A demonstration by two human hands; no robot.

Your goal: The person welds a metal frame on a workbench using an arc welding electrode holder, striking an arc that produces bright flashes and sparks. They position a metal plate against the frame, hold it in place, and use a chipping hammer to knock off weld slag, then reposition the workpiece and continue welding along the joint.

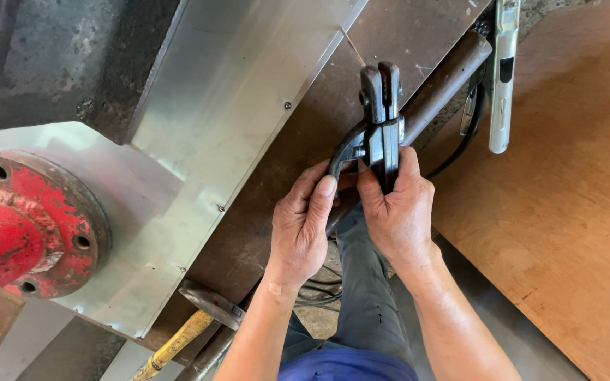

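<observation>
Both hands wrapped around one tool, over the lap. Left hand (303,224) gripping the curved lower lever of a black welding electrode holder (379,127), thumb lying along the lever, fingers curled beneath. Right hand (398,206) clamped on the holder's body from the other side, thumb pressed against the black shank, jaws of the holder pointing up and away, shut together. Just behind the holder, a rusty brown round bar (446,77) running diagonally, with a black cable (464,141) looping beside it. Further right, a slim bright metal tool (503,77) lying upright on a brown plywood sheet (566,212). To the left, a broad shiny metal sheet (227,113) with small screws, set on a brown steel plate (277,183). At far left, a worn red round flange (26,226) with bolt holes. Near the bottom, a hammer (210,303) with a yellow handle, head resting on the plate's edge.
</observation>
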